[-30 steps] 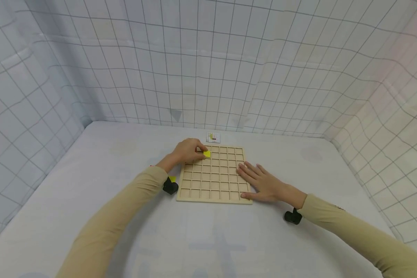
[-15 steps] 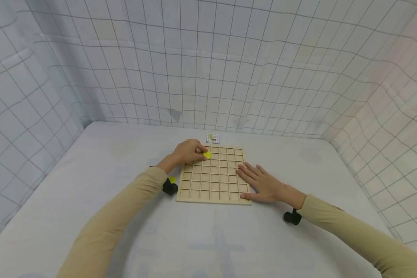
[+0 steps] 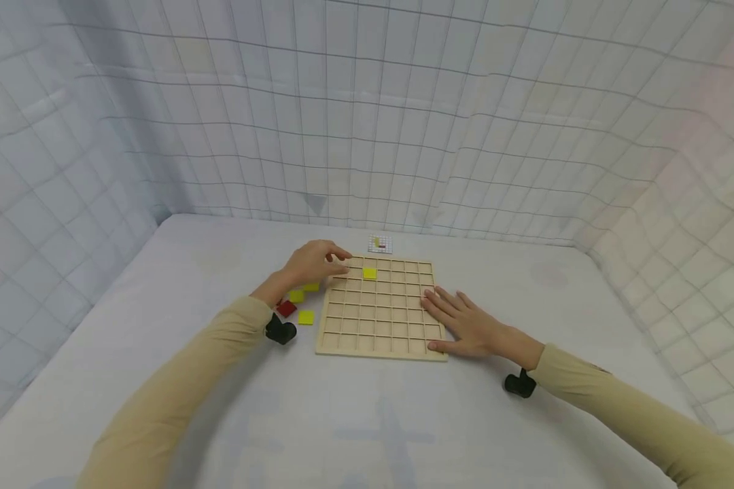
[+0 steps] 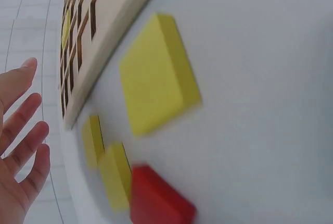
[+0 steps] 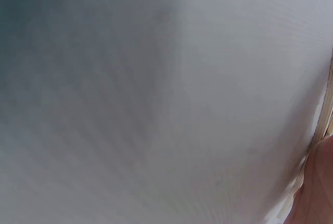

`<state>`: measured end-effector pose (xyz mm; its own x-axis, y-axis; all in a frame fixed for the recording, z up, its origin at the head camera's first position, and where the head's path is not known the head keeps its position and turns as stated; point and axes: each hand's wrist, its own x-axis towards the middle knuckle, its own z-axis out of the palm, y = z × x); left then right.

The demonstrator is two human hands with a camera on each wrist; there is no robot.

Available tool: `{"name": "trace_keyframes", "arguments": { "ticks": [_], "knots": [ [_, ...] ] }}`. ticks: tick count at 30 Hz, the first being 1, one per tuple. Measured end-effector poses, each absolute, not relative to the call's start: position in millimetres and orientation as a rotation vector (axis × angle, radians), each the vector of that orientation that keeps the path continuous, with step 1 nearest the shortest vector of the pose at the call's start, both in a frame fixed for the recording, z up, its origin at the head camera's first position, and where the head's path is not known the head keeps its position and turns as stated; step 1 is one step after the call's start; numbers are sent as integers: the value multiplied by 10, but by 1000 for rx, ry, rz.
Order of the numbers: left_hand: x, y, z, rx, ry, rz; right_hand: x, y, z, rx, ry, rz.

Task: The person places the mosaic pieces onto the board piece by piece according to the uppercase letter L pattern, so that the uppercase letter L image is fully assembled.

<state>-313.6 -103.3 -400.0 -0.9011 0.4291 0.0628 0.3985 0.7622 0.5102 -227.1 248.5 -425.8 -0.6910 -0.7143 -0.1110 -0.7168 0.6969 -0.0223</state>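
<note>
A wooden grid board lies flat on the table, with one yellow square tile in a cell near its far left. My left hand is over the board's far left corner, fingers apart and holding nothing. The left wrist view shows that hand beside the board. My right hand rests spread on the board's right edge. Left of the board lie several loose tiles: a yellow tile, a red tile and more yellow ones partly behind the left hand and wrist.
Behind the board lies a small printed grid card with coloured squares. A white cloth covers the table. Grid-patterned curtains stand at the back and both sides. Each wrist carries a small black camera.
My left hand has let go of the yellow tile, which stays in its cell, and has drawn back to the left. More loose tiles show now. The right hand stays on the board.
</note>
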Motion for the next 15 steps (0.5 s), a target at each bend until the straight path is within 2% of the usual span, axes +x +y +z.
{"name": "trace_keyframes", "arguments": {
  "ticks": [15],
  "knots": [
    [-2973, -1616, -4113, 589, 2849, 894, -2295, 2512, -4268, -1124, 2743, -13]
  ]
}}
